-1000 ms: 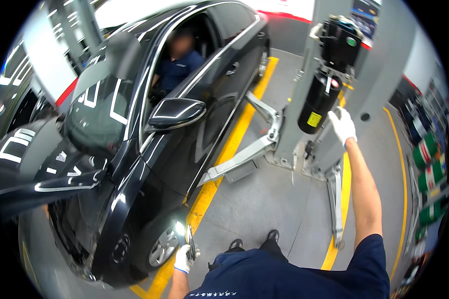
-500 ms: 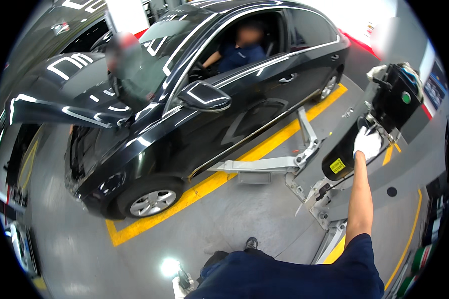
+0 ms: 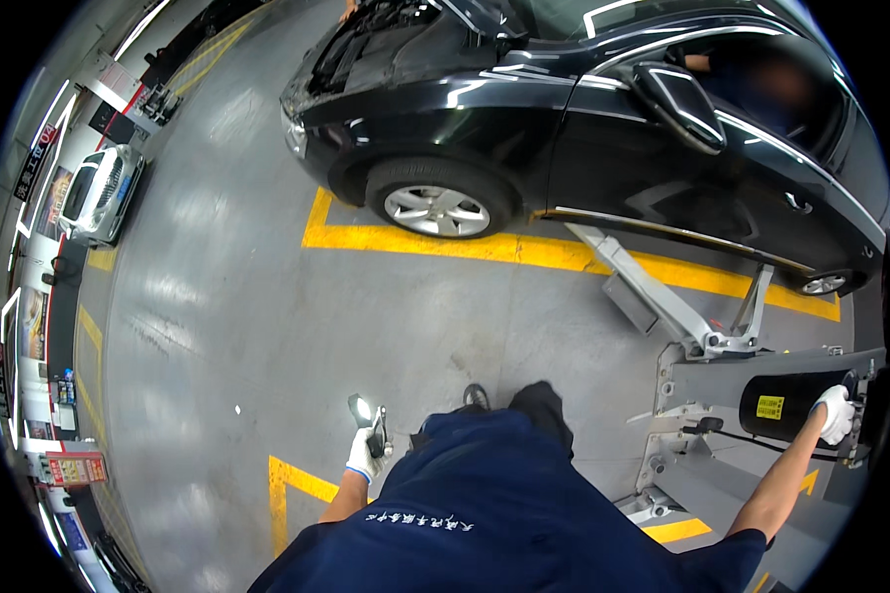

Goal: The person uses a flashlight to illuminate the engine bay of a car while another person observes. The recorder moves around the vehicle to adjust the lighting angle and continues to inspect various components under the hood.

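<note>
The left hand (image 3: 365,457), in a white cloth glove, has its fingers wrapped around a small black hand light (image 3: 378,435) with a bright white lamp. It holds the light low and out to the side, by its body, perhaps so the glove doesn't cover the glow. The right hand (image 3: 836,415), gloved in white too, is stretched far out, with its fingers bent at the end of a round black tank (image 3: 801,395). I can't tell if they grip anything there. The tank sits along a tall grey metal post (image 3: 687,383), probably so it is easy to reach. A silver metal arm (image 3: 653,292) reaches from the post toward the low edge of a shiny black car (image 3: 514,114), likely because it is made to go under there. A fat yellow floor line (image 3: 529,250) runs beside the car, maybe to show where cars park.
</note>
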The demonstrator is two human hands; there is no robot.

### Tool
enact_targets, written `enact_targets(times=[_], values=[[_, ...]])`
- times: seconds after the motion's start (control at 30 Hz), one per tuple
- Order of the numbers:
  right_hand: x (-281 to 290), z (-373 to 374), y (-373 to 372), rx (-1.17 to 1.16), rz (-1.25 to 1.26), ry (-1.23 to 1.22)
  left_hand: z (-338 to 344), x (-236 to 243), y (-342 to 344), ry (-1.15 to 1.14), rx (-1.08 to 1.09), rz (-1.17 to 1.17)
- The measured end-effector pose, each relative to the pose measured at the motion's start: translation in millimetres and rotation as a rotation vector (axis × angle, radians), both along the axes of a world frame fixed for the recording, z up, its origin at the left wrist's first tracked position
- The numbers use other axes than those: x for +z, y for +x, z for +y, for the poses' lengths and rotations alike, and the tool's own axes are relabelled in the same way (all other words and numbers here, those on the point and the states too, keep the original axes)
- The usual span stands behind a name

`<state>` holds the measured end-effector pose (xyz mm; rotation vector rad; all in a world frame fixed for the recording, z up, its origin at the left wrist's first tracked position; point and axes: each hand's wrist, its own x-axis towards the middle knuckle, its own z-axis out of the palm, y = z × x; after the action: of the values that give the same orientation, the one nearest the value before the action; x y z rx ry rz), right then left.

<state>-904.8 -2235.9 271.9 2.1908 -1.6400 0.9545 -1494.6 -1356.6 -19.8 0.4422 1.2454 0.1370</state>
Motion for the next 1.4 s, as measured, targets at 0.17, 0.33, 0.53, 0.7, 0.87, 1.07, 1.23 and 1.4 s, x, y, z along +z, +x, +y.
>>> enact_targets(times=[0.17, 0.33, 0.53, 0.7, 0.87, 1.07, 1.23, 1.4], values=[[-4, -11, 10, -0.045, -0.008, -0.049, -20, -22, -43, -0.096, 0.077, 0.177], [-4, -10, 14, -0.044, 0.041, -0.032, -34, -28, -68, -0.059, 0.094, 0.238], [5, -19, 14, -0.062, 0.013, 0.006, -50, -20, -53, -0.07, 0.211, 0.189], [10, -10, 17, -0.075, -0.002, -0.053, -58, -11, -37, -0.054, 0.265, 0.15], [13, -3, 17, -0.055, 0.017, -0.046, -60, -15, -39, -0.029, 0.232, 0.117], [20, -30, 15, -0.055, 0.02, -0.094, -63, -1, -24, -0.081, 0.263, 0.107], [16, -28, 21, -0.036, 0.041, -0.091, -47, -23, -58, -0.045, 0.211, 0.151], [14, -17, 22, -0.04, 0.02, -0.087, -47, -18, -54, -0.029, 0.281, 0.196]])
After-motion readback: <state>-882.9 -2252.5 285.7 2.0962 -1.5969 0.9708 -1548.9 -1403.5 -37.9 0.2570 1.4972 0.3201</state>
